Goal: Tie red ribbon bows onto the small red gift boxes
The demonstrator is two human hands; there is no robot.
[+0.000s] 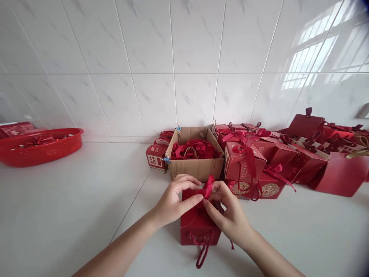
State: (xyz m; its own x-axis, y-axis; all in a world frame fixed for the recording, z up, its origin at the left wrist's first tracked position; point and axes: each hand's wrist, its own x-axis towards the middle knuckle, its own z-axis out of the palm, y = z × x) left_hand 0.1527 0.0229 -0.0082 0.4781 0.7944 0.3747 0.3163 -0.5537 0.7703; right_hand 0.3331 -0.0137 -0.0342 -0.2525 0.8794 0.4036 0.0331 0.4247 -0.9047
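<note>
A red gift box (pixel 198 227) with a twisted cord handle (pixel 203 256) hanging down its front stands on the white surface before me. Over its top, a red ribbon (pixel 210 185) rises in a loop between my fingers. My left hand (pixel 180 196) pinches the ribbon from the left, thumb and fingertips closed on it. From the right, my right hand (pixel 227 209) grips the same ribbon between thumb and curled fingers. The hands cover most of the box's top and part of the ribbon. A ribbon end shows by the box's right side.
Behind the gift box sits an open cardboard box (pixel 196 167) of red ribbons. Several red gift boxes (pixel 245 161) crowd the right side, some stacked. A small red box (pixel 155 156) stands left of the cardboard. Far left is a red plastic basin (pixel 43 150); a tiled wall (pixel 150 46) rises behind.
</note>
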